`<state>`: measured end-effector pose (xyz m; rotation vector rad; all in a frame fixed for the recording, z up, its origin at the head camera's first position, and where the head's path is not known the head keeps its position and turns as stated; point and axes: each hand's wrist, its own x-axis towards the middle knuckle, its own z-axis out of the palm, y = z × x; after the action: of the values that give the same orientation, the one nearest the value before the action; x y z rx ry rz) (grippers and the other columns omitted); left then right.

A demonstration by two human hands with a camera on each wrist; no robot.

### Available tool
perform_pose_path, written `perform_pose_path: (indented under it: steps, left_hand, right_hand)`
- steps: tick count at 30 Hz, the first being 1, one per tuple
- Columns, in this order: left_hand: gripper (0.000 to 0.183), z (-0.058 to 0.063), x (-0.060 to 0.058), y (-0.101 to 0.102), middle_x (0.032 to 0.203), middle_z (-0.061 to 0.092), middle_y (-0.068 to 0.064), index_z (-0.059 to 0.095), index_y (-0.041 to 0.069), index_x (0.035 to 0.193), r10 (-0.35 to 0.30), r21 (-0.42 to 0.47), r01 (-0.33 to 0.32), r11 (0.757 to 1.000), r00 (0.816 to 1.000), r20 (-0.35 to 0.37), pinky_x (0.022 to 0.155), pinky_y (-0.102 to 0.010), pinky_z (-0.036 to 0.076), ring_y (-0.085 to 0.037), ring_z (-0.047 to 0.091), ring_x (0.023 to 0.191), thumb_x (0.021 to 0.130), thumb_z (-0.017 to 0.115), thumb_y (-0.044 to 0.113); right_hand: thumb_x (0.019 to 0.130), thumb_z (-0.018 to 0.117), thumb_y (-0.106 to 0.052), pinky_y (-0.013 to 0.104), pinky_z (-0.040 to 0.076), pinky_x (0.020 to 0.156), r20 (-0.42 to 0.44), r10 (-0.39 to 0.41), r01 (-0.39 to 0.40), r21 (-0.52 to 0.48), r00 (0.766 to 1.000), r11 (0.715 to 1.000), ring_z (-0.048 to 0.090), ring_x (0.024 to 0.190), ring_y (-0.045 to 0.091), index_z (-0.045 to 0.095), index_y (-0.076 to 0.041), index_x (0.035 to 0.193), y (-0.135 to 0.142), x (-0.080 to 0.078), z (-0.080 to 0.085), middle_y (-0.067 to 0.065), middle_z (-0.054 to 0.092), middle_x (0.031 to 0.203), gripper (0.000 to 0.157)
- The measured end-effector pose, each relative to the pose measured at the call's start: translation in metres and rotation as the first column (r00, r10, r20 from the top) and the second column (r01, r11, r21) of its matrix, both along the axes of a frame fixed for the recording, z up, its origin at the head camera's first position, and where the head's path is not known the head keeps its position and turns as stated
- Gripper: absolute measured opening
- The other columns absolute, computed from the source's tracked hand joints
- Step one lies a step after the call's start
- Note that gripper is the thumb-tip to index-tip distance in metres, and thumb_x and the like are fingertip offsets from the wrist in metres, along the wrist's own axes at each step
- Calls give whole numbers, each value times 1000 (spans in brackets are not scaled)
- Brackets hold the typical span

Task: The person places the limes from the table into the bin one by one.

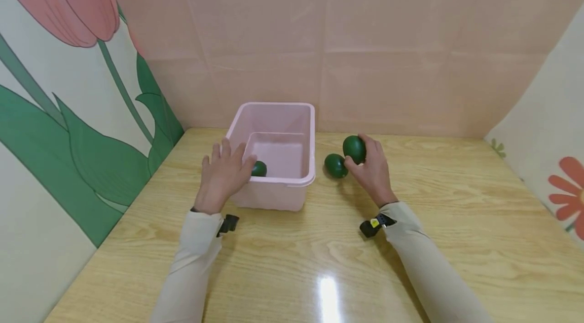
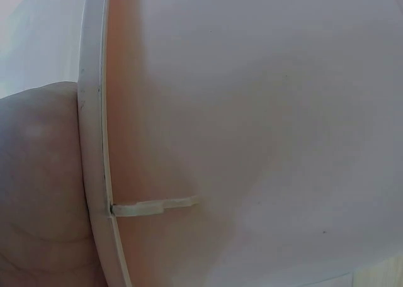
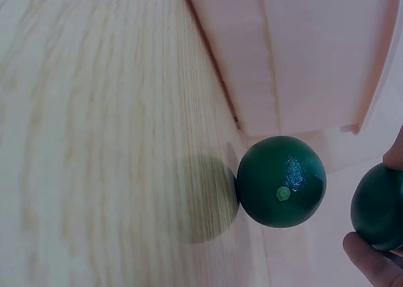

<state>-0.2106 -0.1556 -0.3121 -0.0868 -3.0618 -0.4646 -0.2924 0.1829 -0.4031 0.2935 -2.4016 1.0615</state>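
Observation:
My right hand [image 1: 373,171] pinches a dark green, egg-shaped avocado [image 1: 354,148] between thumb and fingers. In the right wrist view this avocado [image 3: 378,206] is held off the table, at the right edge. A second avocado [image 1: 335,166] sits on the table just left of it, its pale stem end showing in the right wrist view. My left hand [image 1: 222,176] lies with fingers spread over the near left corner of a pink plastic bin [image 1: 312,140]. Its palm [image 2: 44,186] meets the bin's rim [image 2: 94,142] in the left wrist view. Inside the bin, another avocado [image 1: 259,169] is partly hidden by the left hand and near rim.
The bin stands on a wood-grain table [image 1: 283,257], left of the loose avocado. Behind the table hangs a pinkish backdrop [image 1: 388,59]. Flower-printed panels rise at the left [image 1: 45,160] and right [image 1: 556,125].

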Motion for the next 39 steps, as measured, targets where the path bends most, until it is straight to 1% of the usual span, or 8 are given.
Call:
perform_pose_path:
  steps: [4,11,17,28,35,39]
  left_hand:
    - [65,0,0,0,163,9,-29,29,9,158,3,5,-3,1000,1000,7,113,-71,10,-50,4,149,106,27,49]
    - [65,0,0,0,162,10,-29,31,8,157,1,3,-1,1000,1000,-6,113,-71,11,-50,5,149,106,28,48]
    - [66,0,-1,0,163,8,-29,30,9,157,1,7,-1,1000,1000,8,113,-71,9,-49,3,149,106,28,49]
    - [65,0,0,0,162,9,-30,31,8,157,-1,7,1,1000,1000,1,113,-71,10,-50,3,149,106,28,48]
    - [64,0,-1,0,162,9,-30,31,8,157,0,8,0,1000,1000,-5,113,-71,10,-50,4,149,106,29,48]
    - [64,0,-1,0,162,10,-30,31,8,157,0,4,0,1000,1000,-6,113,-72,10,-50,4,149,106,29,48]
  right_hand:
    - [88,66,-21,53,51,83,-7,5,-5,-7,1000,1000,53,103,36,42,-4,147,0,1,0,25,49,130,66]
    - [89,67,-21,52,52,81,-29,17,-17,-12,999,1000,54,103,35,43,-4,147,0,2,1,25,49,131,65]
    - [89,67,-21,52,53,81,-43,22,-23,-15,999,1000,54,103,35,43,-4,146,-1,2,2,25,49,130,65]
    - [89,68,-20,56,54,79,-78,41,-44,-34,996,998,55,102,35,45,-2,145,-1,2,4,25,50,129,64]
    - [88,68,-20,52,55,79,-93,45,-49,-37,995,998,55,101,33,45,-2,144,-2,2,6,23,51,127,63]
    - [88,68,-20,54,56,79,-98,46,-50,-39,994,998,55,102,34,45,-2,144,-3,3,6,24,51,127,63]
